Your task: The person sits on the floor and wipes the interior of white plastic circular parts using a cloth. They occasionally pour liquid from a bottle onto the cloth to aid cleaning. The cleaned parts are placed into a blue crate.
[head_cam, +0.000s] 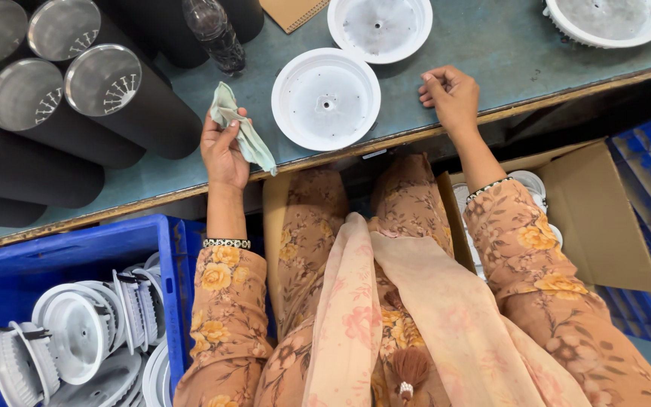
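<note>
My left hand (222,151) grips a crumpled pale green cloth (244,134) near the front edge of the blue-grey workbench (484,53). Just right of it lies a round white plastic housing (325,99), open side up, with a small hole in its middle. My right hand (452,94) rests on the bench to the right of that housing, fingers curled in and holding nothing. A second white housing (380,27) lies behind the first.
Several black cylinders with silvery round ends (103,79) lie stacked at the left. A dark plastic bottle (215,32) and a tan notebook (292,11) sit at the back. Another white housing (610,19) is far right. A blue crate (9,260) holds white housings; an open cardboard box (589,211) stands at my right.
</note>
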